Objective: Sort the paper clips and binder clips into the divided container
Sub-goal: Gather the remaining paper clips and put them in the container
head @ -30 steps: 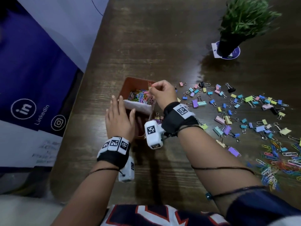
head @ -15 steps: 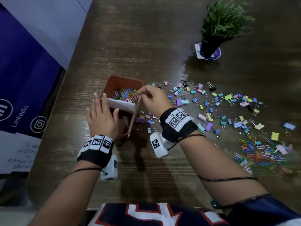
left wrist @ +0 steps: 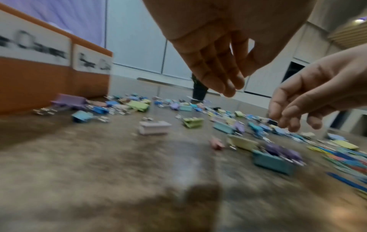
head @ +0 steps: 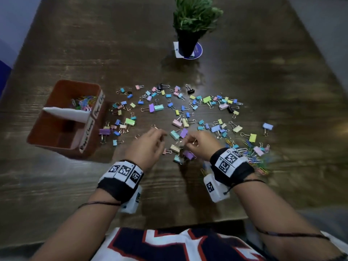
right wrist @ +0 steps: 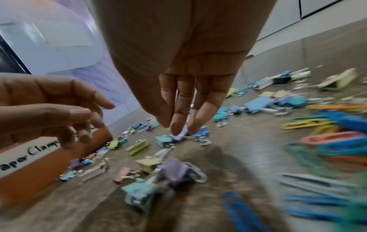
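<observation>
The orange divided container (head: 56,137) stands at the left, split by a white divider (head: 71,113). Coloured paper clips (head: 84,103) lie in its far compartment; the near one looks bare. Pastel binder clips (head: 156,107) are scattered over the middle of the table. A pile of paper clips (head: 254,160) lies at the right. My left hand (head: 162,134) hovers over the near clips with relaxed fingers (left wrist: 228,89), holding nothing. My right hand (head: 185,146) reaches down with its fingertips (right wrist: 175,128) just above a purple binder clip (right wrist: 180,135), nothing gripped.
A potted green plant (head: 190,25) stands on a round coaster at the back centre. The dark wooden table (head: 273,81) stretches right and back. Handwritten labels (right wrist: 29,154) run along the container's right wall. The table's front edge is close to my body.
Both hands have left the container and moved right and nearer, over the scattered binder clips. The left hand no longer rests on the container's side. The head view has swung right.
</observation>
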`<state>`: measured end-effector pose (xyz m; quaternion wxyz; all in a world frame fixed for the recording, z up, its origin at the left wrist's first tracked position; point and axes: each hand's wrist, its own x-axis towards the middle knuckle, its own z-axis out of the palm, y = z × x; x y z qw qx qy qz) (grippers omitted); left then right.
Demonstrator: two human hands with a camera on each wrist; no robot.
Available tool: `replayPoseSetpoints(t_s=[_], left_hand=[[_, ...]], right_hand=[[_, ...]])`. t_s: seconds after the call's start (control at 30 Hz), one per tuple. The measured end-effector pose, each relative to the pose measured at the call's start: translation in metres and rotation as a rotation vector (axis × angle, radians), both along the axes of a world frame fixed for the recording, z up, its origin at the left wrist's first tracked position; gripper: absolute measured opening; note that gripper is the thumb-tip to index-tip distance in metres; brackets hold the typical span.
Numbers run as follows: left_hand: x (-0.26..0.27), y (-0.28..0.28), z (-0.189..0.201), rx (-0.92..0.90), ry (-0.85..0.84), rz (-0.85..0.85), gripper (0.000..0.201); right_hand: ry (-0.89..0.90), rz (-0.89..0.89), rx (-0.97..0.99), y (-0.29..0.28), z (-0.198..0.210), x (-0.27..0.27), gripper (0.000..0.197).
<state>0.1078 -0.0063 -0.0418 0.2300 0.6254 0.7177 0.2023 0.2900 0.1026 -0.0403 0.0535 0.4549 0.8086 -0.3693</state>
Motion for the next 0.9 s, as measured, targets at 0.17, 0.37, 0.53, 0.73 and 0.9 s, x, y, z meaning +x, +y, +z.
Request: replayPoseSetpoints(t_s=[0.17,0.37,0.53,0.73,0.9], left_hand=[[0.07,0.009,-0.016,-0.186,-0.009,-0.21,0.017],[0.105,0.014,-0.033,-0.305,0.117,-0.363,0.026],[0.113,0.018,-0.037,-0.35,0.17,-0.396,0.028],[0.116,0.02,-0.037,-0.357,0.171,-0.388,0.02],[0.12,0.02,-0.038,-0.395,0.23,-0.351,0.024]], right_hand=[[-0.135,0.021,0.022,0.014,-0.01,0.06,0.007],[-0.237,0.125,-0.005,0.014,-0.024,0.088,0.007],[-0.209,0.172,0.042,0.013,-0.028,0.092,0.008],[-0.199,0.263,0.084,0.015,-0.026,0.091,0.009],[-0.185,0.307,0.12,0.012,-0.028,0.093,0.004]])
